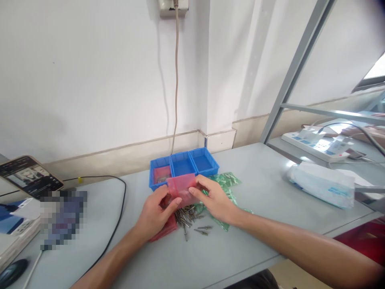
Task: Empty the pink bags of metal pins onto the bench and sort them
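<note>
Between both hands is a small pink zip bag, held up over the table. My left hand pinches its left side, and my right hand pinches the right edge between thumb and fingers. Below the bag lies a loose pile of small metal pins, a few of them apart at the front. A stack of pink bags rests under my left hand. Green plastic bags spread out behind and beside my right hand. Whether the held bag contains anything is hard to make out.
Behind the hands stand three joined blue bins; the left one contains a pink bag with something inside. A phone, a black cable and a mouse are at left. A tissue pack lies right, near a metal frame.
</note>
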### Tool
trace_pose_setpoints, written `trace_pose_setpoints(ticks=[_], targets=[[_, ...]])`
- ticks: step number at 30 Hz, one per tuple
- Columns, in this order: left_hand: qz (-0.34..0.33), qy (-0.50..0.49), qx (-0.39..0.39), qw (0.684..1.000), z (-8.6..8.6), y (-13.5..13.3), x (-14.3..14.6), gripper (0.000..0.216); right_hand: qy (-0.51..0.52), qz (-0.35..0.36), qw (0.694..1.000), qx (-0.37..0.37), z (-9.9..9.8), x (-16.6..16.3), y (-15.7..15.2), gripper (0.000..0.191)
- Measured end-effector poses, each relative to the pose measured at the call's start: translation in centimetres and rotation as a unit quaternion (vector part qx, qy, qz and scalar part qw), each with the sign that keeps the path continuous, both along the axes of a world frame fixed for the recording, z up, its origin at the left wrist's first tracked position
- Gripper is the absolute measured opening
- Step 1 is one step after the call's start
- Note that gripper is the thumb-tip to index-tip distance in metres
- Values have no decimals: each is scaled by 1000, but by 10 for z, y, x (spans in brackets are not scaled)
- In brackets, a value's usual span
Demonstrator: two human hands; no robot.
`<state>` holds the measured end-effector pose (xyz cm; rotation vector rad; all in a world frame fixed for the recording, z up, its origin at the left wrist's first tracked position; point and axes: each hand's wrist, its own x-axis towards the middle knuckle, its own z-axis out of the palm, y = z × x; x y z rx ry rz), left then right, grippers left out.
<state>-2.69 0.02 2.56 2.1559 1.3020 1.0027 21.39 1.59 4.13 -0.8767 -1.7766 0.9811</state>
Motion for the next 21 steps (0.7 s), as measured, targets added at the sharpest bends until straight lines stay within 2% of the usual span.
trace_pose_setpoints(ticks=[21], targets=[[22,-2,12,1000,6,6,-8,30,10,9,999,-30,-2,1,0,22]])
